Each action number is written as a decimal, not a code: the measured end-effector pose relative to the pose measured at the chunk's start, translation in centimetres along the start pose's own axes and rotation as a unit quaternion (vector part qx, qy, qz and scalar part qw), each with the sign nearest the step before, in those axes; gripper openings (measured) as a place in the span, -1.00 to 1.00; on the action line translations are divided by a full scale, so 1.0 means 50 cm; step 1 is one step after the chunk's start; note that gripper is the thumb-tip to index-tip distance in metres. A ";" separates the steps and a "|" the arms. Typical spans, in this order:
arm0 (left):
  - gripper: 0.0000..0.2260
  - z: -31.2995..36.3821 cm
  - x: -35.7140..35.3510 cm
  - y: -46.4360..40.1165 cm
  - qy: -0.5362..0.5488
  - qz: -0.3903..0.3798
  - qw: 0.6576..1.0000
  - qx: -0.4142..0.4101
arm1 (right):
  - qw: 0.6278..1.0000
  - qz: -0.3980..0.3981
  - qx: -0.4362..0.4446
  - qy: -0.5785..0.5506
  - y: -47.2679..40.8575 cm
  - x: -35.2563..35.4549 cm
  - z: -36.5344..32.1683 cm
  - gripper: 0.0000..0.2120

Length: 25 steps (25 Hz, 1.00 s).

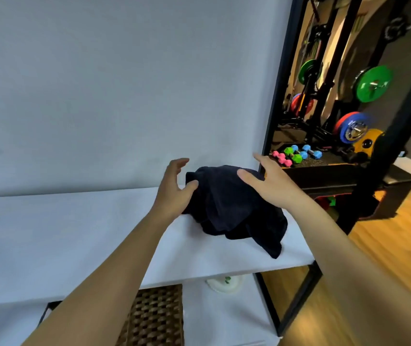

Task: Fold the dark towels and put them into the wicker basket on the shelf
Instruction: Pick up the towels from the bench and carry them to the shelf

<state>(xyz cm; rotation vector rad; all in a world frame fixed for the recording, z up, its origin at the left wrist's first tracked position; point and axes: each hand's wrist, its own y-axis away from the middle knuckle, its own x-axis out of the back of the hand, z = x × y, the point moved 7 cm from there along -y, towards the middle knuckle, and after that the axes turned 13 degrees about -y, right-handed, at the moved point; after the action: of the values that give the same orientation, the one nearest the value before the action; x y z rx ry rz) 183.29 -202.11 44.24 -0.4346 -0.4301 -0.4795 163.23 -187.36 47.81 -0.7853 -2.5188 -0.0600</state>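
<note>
Reaching with both hands toward a crumpled heap of dark towels [234, 208], lying between the two on the white shelf top [74, 233], near its right end. Left hand [174, 193] spread wide, fingers curled, thumb touching the heap's near-left edge, gripping nothing yet. Right hand [269, 181] also wide open, palm facing inward, hovering just beside the heap's upper right side; contact hard to tell. Heap running diagonally, from between the fingertips down toward the right forearm, one corner drooping close to the shelf's front edge. Left hand seeming the nearer, already brushing cloth. Likely closing inward from both sides to gather. Wicker basket [157, 318] sitting well below the left forearm, on the lower tier.
</note>
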 end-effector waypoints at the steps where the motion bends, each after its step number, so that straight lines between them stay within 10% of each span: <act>1: -0.48 0.022 -0.001 -0.002 -0.023 -0.007 0.999 -0.043 | 0.999 -0.008 0.005 0.052 0.005 -0.016 -0.004 -0.15; 5: -0.33 0.003 -0.109 0.029 -0.139 -0.192 0.963 -0.127 | 0.992 -0.051 -0.006 0.113 0.031 -0.101 0.084 -0.14; 25: -0.26 -0.088 0.087 0.151 -0.329 -0.151 0.922 -0.138 | 0.931 0.064 0.109 0.344 0.161 -0.223 -0.024 -0.17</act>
<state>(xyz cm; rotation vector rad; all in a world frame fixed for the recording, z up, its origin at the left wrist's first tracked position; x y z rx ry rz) 192.00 -199.71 40.51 -0.8147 -1.1000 -0.6942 176.07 -186.69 42.73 -0.6836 -1.7723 -0.0067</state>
